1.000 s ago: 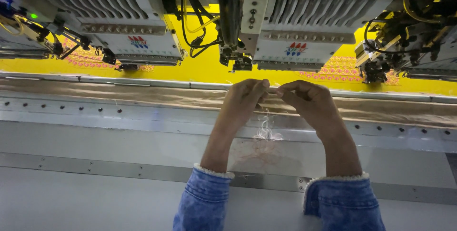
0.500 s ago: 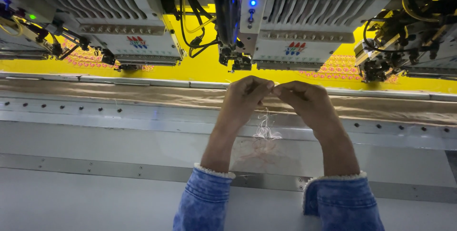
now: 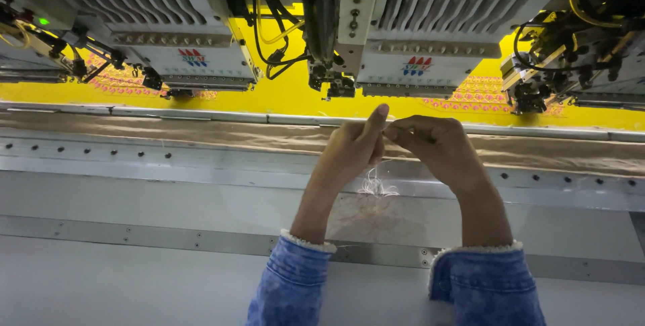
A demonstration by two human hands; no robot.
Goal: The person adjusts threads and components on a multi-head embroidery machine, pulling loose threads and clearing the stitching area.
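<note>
My left hand (image 3: 353, 146) and my right hand (image 3: 430, 143) meet fingertip to fingertip above the grey machine bed (image 3: 134, 198), just in front of an embroidery head (image 3: 332, 64). Both pinch a thin pale thread (image 3: 388, 139) between them. A loose tangle of pinkish thread (image 3: 376, 188) hangs below the hands. My left index finger points up toward the needle area. Blue denim cuffs cover both wrists.
A row of embroidery machine heads (image 3: 188, 44) spans the top, with a further head (image 3: 557, 70) at the right. Yellow fabric (image 3: 289, 94) with pink stitched patterns lies under them. A tan fabric strip (image 3: 168, 134) runs along the metal frame rail.
The hands have drawn slightly back from the head toward me, still together on the thread. The left index finger is now raised.
</note>
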